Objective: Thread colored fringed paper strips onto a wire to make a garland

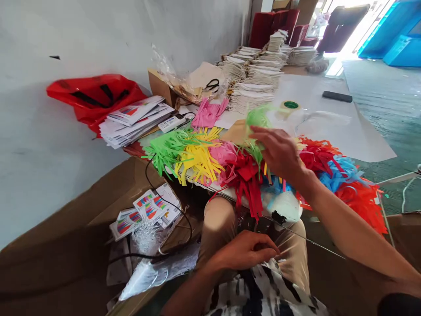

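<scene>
While the multicoloured paper fringe [200, 160] lay heaped across the middle of the frame, the right hand [278, 151] pinched a green paper tuft [258, 118] in its curved fingers, just right of centre. At the bottom of the frame, the left hand [243, 250] curled with its fingers pressed together, just below a thin wire [305, 238] crossing the beige trouser leg [217, 232].

Worn items, one person. Trousers [217, 237]: beige, smooth, faintly glossy cloth, creased across the thighs. Upper garment [263, 292]: black-and-white, irregular zebra-like stripes, loose fabric. Short sleeve [399, 305]: black, plain, at the right upper arm; whether it joins the striped garment cannot be told. Left hand [243, 251], right hand [279, 151]: bare. Forearms: uncovered.
</scene>
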The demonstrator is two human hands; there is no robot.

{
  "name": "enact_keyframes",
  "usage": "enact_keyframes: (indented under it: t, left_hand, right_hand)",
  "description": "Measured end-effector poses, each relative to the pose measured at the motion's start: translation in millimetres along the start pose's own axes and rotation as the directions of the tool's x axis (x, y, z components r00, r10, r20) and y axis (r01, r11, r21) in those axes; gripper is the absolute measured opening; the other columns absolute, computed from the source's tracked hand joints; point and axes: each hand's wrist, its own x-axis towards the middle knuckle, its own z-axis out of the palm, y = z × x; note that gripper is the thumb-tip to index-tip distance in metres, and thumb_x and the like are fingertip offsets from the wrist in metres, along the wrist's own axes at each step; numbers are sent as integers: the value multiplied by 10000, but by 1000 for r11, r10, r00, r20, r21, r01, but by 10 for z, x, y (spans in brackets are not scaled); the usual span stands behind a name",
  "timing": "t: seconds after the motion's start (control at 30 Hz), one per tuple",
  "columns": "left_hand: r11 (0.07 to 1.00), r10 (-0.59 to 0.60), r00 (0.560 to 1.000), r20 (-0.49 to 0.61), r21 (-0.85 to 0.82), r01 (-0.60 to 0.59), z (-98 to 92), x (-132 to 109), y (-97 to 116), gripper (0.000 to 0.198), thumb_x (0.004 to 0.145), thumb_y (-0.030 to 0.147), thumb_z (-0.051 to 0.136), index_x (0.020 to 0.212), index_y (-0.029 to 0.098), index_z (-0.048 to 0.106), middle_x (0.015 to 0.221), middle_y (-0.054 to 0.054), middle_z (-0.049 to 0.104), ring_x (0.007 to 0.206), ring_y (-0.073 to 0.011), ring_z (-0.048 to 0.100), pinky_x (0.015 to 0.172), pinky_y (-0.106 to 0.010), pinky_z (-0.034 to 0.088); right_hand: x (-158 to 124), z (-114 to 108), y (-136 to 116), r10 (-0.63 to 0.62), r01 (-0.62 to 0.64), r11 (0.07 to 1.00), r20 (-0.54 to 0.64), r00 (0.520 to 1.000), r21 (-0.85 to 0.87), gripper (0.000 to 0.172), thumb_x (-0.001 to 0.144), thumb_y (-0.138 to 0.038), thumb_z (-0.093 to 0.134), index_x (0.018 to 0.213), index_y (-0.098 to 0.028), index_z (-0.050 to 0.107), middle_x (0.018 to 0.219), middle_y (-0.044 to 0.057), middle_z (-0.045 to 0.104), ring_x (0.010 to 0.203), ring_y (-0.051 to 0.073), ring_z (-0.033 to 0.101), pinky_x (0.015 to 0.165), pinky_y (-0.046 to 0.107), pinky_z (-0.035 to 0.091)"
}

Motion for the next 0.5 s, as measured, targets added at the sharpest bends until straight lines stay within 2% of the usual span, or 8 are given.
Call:
enact_keyframes:
  t: [0.07, 0.1, 0.2, 0.3, 0.37, 0.43, 0.5]
  left_hand:
    - [999, 10, 1000, -20, 37, -9, -19, -13, 31, 326, 993, 411, 639, 1140, 193, 831, 924, -36, 777, 832, -164, 663, 715, -242, 459]
    - [999, 13, 999, -33, 53, -12, -42, -17, 56, 322, 993, 403, 636, 1133, 193, 835, 937, -39, 788, 846, -170, 677, 727, -244, 469]
    - [994, 54, 997, -49, 94, -49, -134, -22, 159, 312, 1013, 403, 628, 1126, 200, 835, 999, -45, 815, 898, -180, 715, 784, -249, 507]
    - [986, 121, 990, -71, 127, -111, -211, -18, 287, 290, 1030, 393, 635, 1131, 204, 830, 1055, -53, 824, 960, -189, 737, 858, -261, 527]
    - [980, 153, 982, -115, 146, -136, -236, -30, 366, 283, 1033, 394, 645, 1134, 202, 827, 1074, -64, 824, 991, -197, 742, 888, -269, 531]
    - [980, 163, 981, -104, 134, -148, -240, -82, 409, 292, 1032, 414, 656, 1131, 198, 827, 1067, -73, 825, 986, -200, 747, 883, -269, 541]
    - [985, 156, 987, -36, 79, -152, -230, -194, 386, 310, 1023, 445, 672, 1113, 195, 831, 1051, -75, 828, 956, -199, 757, 850, -263, 557]
  right_hand:
    - [-159, 163, 88, 14, 14, 990, 202, 979, -139, 301, 1075, -179, 507, 1269, -230, 732, 1495, 71, 708, 1289, 260, 668, 1125, 496, 422]
    - [-261, 232, 111, 43, 12, 979, 266, 963, -201, 307, 1080, -190, 502, 1273, -231, 737, 1491, 66, 711, 1277, 280, 656, 1112, 515, 395]
    - [-557, 329, 95, 123, -9, 949, 343, 931, -316, 365, 1086, -219, 488, 1370, -241, 715, 1539, 44, 677, 1306, 324, 582, 1076, 538, 343]
    - [-774, 235, -49, 181, -74, 947, 327, 928, -313, 462, 1044, -167, 513, 1468, -253, 676, 1618, 25, 604, 1337, 335, 536, 1080, 543, 339]
    - [-902, 109, -225, 199, -133, 958, 259, 945, -253, 475, 1025, -143, 527, 1451, -270, 695, 1597, 20, 625, 1343, 326, 542, 1104, 546, 346]
    - [-1034, -27, -472, 207, -190, 974, 149, 967, -121, 399, 1026, -162, 568, 1355, -295, 749, 1452, 22, 738, 1280, 306, 601, 1093, 537, 385]
    - [-1158, -161, -771, 206, -218, 965, 94, 974, 143, 296, 1010, -189, 649, 1235, -325, 785, 1216, 14, 831, 1128, 277, 678, 1016, 504, 462]
